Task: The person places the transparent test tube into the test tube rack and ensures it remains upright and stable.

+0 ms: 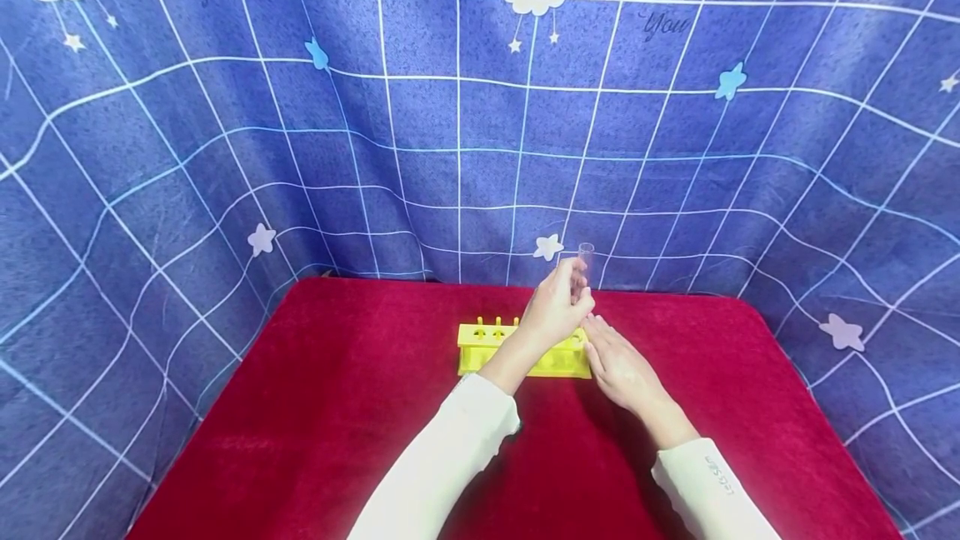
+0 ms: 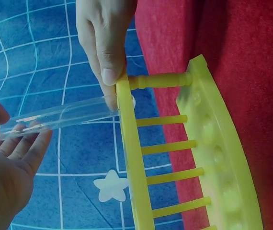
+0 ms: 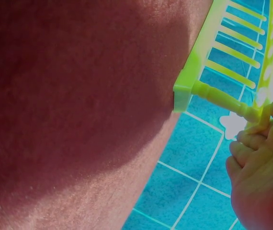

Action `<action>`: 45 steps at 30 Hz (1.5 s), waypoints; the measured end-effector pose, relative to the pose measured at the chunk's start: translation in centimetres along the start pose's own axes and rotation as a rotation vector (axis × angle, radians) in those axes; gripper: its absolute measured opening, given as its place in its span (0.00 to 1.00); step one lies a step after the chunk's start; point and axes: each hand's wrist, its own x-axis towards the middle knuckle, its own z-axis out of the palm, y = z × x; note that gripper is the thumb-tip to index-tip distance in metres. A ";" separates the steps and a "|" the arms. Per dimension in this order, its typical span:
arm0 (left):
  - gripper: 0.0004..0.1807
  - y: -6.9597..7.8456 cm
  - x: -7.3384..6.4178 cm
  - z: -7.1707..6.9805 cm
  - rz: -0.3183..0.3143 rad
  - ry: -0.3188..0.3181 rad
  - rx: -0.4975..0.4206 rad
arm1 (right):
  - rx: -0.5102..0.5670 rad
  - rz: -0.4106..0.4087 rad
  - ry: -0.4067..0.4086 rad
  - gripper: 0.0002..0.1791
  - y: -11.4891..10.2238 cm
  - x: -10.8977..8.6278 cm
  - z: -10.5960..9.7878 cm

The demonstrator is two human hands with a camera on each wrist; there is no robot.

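Observation:
A clear test tube (image 1: 587,263) stands over the right end of a yellow test tube rack (image 1: 472,361). My left hand (image 1: 557,307) holds the tube by its upper part, between thumb and fingers. In the left wrist view, the tube's (image 2: 74,114) rounded bottom shows just past the rack's top plate (image 2: 132,158), at the end hole. My right hand (image 1: 626,369) grips the right end of that top plate, thumb on one side and fingers (image 3: 244,148) at the other. The left forearm covers the middle of the rack in the head view.
The rack stands on a red cloth-covered table (image 1: 300,423), near its far edge. Behind and at both sides hangs a blue curtain (image 1: 420,123) with white grid lines and stars. Several upright pegs (image 2: 167,148) line the rack.

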 end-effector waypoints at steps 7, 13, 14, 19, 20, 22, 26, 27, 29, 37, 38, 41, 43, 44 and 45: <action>0.20 -0.1 -0.4 0.2 -0.012 -0.016 0.010 | -0.002 0.009 -0.007 0.27 -0.2 -0.1 0.0; 0.21 -0.2 -0.7 0.3 -0.004 -0.020 0.013 | 0.002 0.030 -0.009 0.27 -0.3 -0.2 0.0; 0.21 -0.2 -0.7 0.3 0.000 -0.020 0.015 | 0.003 0.035 -0.011 0.27 -0.3 -0.2 -0.1; 0.20 -0.4 -0.8 0.4 0.002 -0.031 0.033 | 0.013 0.048 -0.019 0.27 -0.3 -0.2 -0.1; 0.20 -0.4 -0.9 0.5 0.001 -0.036 0.036 | 0.013 0.049 -0.020 0.27 -0.4 -0.2 -0.2; 0.20 -0.5 -1.0 0.6 0.001 -0.045 0.046 | 0.012 0.050 -0.021 0.27 -0.4 -0.2 -0.1; 0.20 -0.6 -1.2 0.8 -0.007 -0.063 0.052 | 0.007 0.046 -0.020 0.27 -0.3 -0.1 -0.1; 0.20 -0.7 -1.2 0.9 -0.010 -0.066 0.053 | 0.008 0.044 -0.018 0.27 -0.3 -0.1 0.0; 0.19 -0.7 -1.3 1.0 -0.016 -0.070 0.051 | 0.012 0.038 -0.014 0.27 -0.3 -0.1 0.0; 0.19 -1.2 -1.7 1.2 0.015 -0.076 0.061 | -0.008 0.022 -0.004 0.26 -0.4 -0.2 0.0; 0.19 -1.2 -1.7 1.2 0.020 -0.076 0.063 | -0.011 0.019 -0.003 0.27 -0.4 -0.2 0.0; 0.19 -1.4 -1.8 1.4 0.028 -0.073 0.067 | -0.014 0.014 -0.001 0.27 -0.3 -0.1 0.0; 0.19 -1.6 -1.9 1.5 0.030 -0.070 0.067 | -0.011 0.012 0.000 0.28 -0.3 -0.1 0.0; 0.19 -1.7 -1.9 1.6 0.032 -0.069 0.066 | -0.010 0.012 0.000 0.28 -0.3 -0.1 0.0; 0.19 -1.7 -1.9 1.7 0.033 -0.069 0.067 | -0.008 0.013 -0.001 0.28 -0.4 -0.1 0.0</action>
